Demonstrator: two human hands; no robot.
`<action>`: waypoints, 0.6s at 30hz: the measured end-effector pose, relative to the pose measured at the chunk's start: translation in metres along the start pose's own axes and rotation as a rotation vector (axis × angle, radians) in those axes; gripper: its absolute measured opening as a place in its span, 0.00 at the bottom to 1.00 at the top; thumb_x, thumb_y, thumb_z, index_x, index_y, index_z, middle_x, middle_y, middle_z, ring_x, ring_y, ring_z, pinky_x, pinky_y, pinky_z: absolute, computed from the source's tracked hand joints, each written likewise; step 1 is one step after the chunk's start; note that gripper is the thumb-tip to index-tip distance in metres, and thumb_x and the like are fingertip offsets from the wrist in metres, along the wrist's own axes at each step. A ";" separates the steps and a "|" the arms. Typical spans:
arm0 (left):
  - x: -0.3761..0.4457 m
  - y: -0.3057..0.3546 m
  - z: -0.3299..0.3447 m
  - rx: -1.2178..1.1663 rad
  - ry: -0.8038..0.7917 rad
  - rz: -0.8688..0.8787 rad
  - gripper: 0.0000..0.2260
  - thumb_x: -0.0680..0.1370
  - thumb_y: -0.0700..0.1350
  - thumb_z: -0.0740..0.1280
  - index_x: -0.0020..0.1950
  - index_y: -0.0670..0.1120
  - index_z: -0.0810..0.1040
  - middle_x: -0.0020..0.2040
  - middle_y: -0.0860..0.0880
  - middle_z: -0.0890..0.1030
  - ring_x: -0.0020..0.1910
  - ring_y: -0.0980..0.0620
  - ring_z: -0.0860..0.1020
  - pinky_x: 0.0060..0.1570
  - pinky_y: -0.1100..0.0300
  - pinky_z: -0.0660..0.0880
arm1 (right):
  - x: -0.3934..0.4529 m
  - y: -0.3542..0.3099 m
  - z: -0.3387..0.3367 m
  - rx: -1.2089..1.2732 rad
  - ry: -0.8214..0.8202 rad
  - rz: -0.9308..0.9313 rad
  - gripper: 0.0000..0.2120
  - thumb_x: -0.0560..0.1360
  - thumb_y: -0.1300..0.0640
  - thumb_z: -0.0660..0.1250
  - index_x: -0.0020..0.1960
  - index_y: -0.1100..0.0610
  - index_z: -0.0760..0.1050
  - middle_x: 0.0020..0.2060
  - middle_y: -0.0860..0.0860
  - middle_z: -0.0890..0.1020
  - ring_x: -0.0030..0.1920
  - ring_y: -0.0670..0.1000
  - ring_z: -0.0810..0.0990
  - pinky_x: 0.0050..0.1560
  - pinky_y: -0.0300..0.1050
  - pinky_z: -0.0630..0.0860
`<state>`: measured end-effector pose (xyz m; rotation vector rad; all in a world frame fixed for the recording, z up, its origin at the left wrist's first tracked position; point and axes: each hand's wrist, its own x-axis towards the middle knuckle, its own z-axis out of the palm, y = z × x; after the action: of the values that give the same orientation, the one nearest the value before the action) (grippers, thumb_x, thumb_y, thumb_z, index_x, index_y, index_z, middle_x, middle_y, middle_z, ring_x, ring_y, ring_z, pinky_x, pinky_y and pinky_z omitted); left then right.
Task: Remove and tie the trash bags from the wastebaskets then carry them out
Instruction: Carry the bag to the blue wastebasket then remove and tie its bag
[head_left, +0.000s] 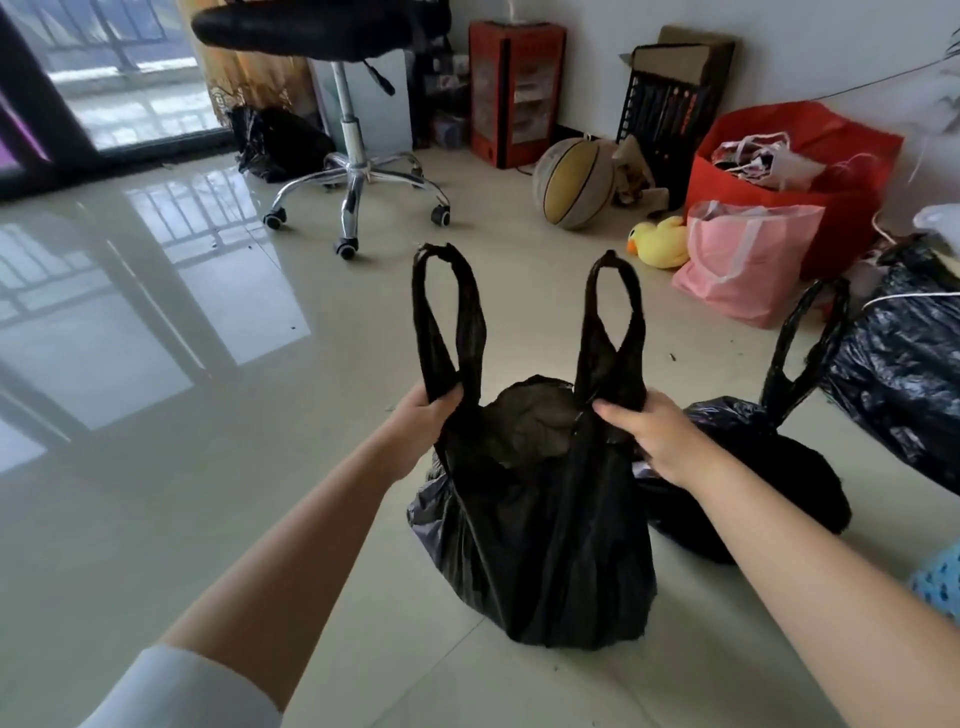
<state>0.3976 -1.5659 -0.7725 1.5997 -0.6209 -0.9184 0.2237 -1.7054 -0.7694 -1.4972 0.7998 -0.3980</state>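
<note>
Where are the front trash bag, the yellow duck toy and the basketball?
front trash bag (545, 545): head view, on the bag's black front wall.
yellow duck toy (661, 244): head view, on its body.
basketball (574, 182): head view, on its yellow middle panel.

head cam | worn, looks forward and down | close over floor (260, 467) | single view

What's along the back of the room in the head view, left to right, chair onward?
Office chair → red cabinet → basketball → yellow duck toy → pink bag → red bag.
</note>
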 end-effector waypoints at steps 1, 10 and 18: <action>-0.001 0.002 0.003 -0.202 0.018 -0.006 0.14 0.82 0.43 0.53 0.50 0.39 0.76 0.40 0.49 0.78 0.44 0.51 0.77 0.42 0.67 0.75 | 0.005 0.001 -0.001 0.149 0.022 -0.001 0.09 0.78 0.64 0.57 0.45 0.63 0.76 0.31 0.47 0.84 0.35 0.46 0.82 0.44 0.41 0.76; 0.000 0.002 0.012 -0.614 0.311 -0.278 0.16 0.81 0.48 0.58 0.35 0.45 0.63 0.14 0.54 0.57 0.11 0.57 0.58 0.21 0.67 0.70 | 0.040 -0.001 -0.006 0.556 0.126 0.351 0.15 0.78 0.47 0.54 0.36 0.54 0.64 0.17 0.49 0.58 0.13 0.46 0.55 0.19 0.33 0.57; -0.021 -0.029 0.019 -0.282 0.135 -0.567 0.11 0.78 0.38 0.58 0.35 0.44 0.63 0.18 0.51 0.63 0.14 0.57 0.61 0.19 0.68 0.66 | 0.041 0.011 0.020 0.030 -0.232 0.064 0.17 0.81 0.56 0.51 0.34 0.56 0.64 0.26 0.50 0.58 0.18 0.43 0.58 0.21 0.35 0.59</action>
<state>0.3680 -1.5533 -0.7965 1.5842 0.0731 -1.2332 0.2635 -1.7181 -0.7911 -1.4553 0.6524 -0.1832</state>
